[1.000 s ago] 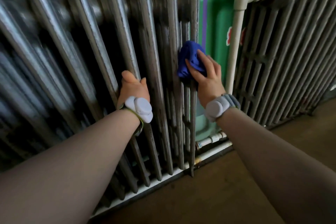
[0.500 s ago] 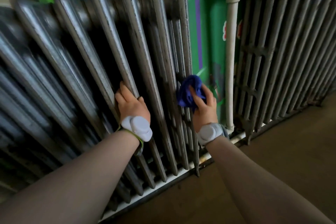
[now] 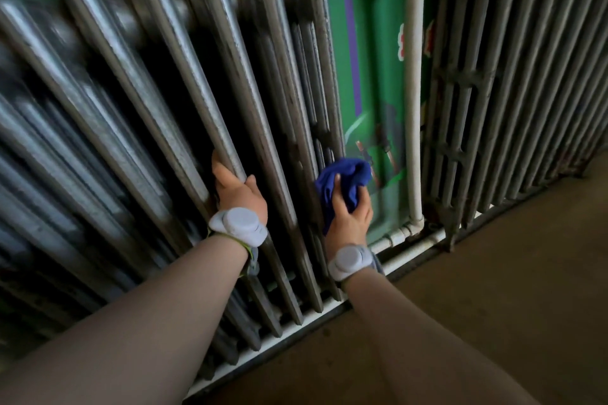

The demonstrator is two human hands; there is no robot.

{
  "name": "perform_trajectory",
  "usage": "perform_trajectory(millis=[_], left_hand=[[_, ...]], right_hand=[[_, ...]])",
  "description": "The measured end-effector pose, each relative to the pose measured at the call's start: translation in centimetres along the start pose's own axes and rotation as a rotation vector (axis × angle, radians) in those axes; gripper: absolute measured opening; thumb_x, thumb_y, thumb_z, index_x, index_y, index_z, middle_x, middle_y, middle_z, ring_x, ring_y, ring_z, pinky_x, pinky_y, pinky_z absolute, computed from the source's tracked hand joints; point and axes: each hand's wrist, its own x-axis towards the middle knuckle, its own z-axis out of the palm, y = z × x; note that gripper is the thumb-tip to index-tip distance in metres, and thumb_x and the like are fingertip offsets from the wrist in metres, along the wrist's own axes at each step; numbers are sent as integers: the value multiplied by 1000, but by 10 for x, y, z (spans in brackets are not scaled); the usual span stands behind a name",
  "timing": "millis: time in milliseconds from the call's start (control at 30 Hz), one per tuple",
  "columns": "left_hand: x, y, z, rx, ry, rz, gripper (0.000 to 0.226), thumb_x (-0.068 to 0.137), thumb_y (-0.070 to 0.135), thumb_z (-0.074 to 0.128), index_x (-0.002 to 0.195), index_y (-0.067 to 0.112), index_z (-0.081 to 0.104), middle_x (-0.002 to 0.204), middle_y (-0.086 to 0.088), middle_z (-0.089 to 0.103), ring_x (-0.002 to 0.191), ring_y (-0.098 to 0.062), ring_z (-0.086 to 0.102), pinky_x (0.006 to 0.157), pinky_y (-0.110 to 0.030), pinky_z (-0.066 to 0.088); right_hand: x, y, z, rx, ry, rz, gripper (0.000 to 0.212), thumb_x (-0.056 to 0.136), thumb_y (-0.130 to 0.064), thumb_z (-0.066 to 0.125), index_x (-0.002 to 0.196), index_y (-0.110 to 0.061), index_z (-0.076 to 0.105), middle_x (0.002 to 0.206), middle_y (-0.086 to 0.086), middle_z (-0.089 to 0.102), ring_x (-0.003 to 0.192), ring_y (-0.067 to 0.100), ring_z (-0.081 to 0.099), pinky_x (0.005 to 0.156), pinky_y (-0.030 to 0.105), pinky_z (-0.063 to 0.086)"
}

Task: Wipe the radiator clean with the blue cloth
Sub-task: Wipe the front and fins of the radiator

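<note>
A dark cast-iron radiator (image 3: 158,82) with thick ribbed columns fills the left and middle of the head view. My right hand (image 3: 350,212) grips a bunched blue cloth (image 3: 342,179) and holds it against the lower part of the radiator's rightmost column. My left hand (image 3: 238,189) is curled round one of the middle columns, thumb on its left side, at about the same height. Both wrists wear grey bands.
A white pipe (image 3: 413,85) runs down the green wall right of the cloth and joins low pipes along the skirting. A second radiator (image 3: 513,82) stands further right. Brown floor (image 3: 477,306) lies below.
My right hand has slid the blue cloth down the rightmost column, from its upper half to its lower part. My left hand has kept its grip on the same middle column.
</note>
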Motion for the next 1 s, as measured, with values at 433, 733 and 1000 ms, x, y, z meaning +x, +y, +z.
perform_trajectory(millis=[433, 733, 1000], left_hand=[[-4, -6, 3, 47, 82, 92, 63, 97, 14, 41, 147, 7, 4, 152, -13, 17, 137, -25, 28, 98, -10, 13], [-3, -7, 2, 102, 69, 115, 63, 98, 19, 39, 148, 9, 3, 153, -10, 14, 138, -23, 29, 101, -15, 22], [-2, -12, 3, 144, 104, 131, 62, 98, 20, 39, 147, 7, 3, 153, -11, 16, 138, -23, 27, 99, -10, 10]], right_hand=[[71, -78, -50, 463, 359, -49, 56, 78, 5, 39, 133, -6, 49, 132, 25, 36, 122, 29, 40, 104, 18, 26], [-10, -4, 21, 183, 220, 261, 54, 77, 9, 35, 127, 1, 54, 135, 33, 38, 112, 53, 45, 96, 44, 35], [13, -20, -21, 435, 60, 547, 65, 87, 7, 40, 146, -18, 27, 143, 20, 28, 130, 31, 35, 101, 19, 26]])
